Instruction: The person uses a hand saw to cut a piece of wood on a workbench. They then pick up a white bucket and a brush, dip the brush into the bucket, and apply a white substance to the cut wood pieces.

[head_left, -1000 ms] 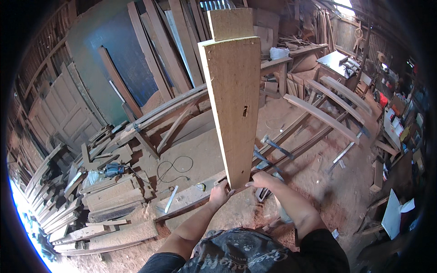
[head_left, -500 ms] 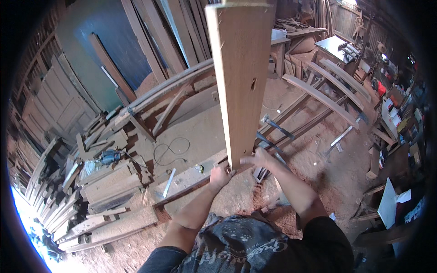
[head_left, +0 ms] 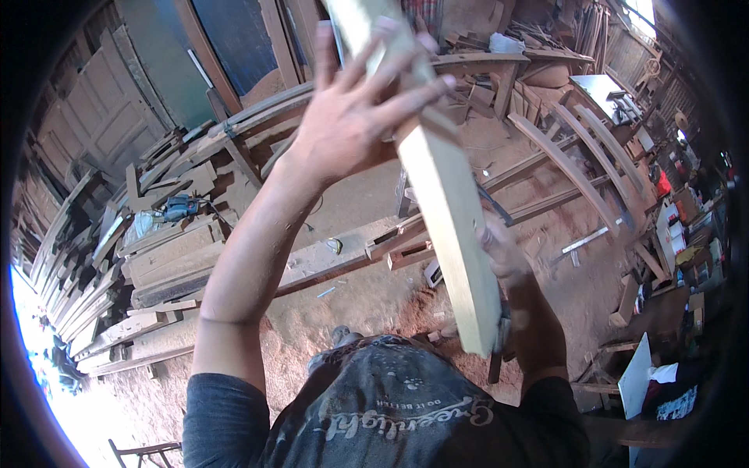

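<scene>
Sawdust floor [head_left: 367, 296], stacked timber [head_left: 101, 273]

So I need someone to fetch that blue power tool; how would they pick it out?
Look left of the raised left hand to the heap of planks along the wall. On top lies the blue power tool, the only blue thing among bare brown wood.

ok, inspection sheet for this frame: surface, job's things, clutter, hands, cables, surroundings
Surface: sawdust floor, reddish in patches.
Job's things: pale plank, raised and tilted, upper end out of frame.
Clutter: stacked boards at left, curved wooden parts at right, blue power tool on the boards.
Hands: left hand high on the plank, fingers spread; right hand behind the plank lower down, grip partly hidden.
Cables: a cord trails from the power tool.
Surroundings: panelled doors upper left, white sheet lower right.
</scene>
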{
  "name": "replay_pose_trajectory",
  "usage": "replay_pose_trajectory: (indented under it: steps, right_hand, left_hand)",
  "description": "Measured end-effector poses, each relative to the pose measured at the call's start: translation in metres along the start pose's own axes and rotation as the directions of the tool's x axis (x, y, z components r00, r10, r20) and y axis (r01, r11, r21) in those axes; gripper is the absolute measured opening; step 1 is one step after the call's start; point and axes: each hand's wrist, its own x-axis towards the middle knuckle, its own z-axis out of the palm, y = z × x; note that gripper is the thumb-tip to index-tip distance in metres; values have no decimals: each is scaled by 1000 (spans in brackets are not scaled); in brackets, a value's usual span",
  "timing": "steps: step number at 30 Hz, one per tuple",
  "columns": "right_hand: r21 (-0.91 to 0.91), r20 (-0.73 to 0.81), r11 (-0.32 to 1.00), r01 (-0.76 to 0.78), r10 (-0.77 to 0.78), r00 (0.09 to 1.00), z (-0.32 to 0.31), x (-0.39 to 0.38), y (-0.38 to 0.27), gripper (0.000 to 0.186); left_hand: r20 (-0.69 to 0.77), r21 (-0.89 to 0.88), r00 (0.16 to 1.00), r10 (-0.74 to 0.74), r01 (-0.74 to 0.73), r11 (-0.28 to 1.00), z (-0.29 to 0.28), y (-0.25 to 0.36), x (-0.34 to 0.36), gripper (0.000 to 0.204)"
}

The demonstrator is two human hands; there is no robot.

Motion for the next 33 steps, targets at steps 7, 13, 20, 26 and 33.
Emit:
replay_pose_trajectory:
  steps: [7, 13, 20, 26, 33]
  right_hand:
    - [144, 46, 942, -303, 299, 953, -8, 18, 82, 77]
    - [-768, -484, 382, -514, 179, 857, -12, 16, 217, 83]
    - [-826, -449, 272, -493, 212, 868, 21, 8, 234, 74]
    - [-833, -444, 262, -487, 206, 872, 18, 6, 231, 72]
    - [-821, -442, 302, -485, 203, 874, 19, 8, 229, 72]
  left_hand:
    - [237, -399, 969, -74, 166, 901, 16, -4, -65, 44]
    - [312, -671, 520, -795, 713, 203, 17, 49, -48, 54]
    - [91, -800, 107, -990, 600, -9, 22, 55, -92, 47]
    - [65, -827, 18, -998, 560, -43, 31, 69, -119, 44]
    - [85, -776, 7, -996, 628, -62, 38, 77, -143, 38]
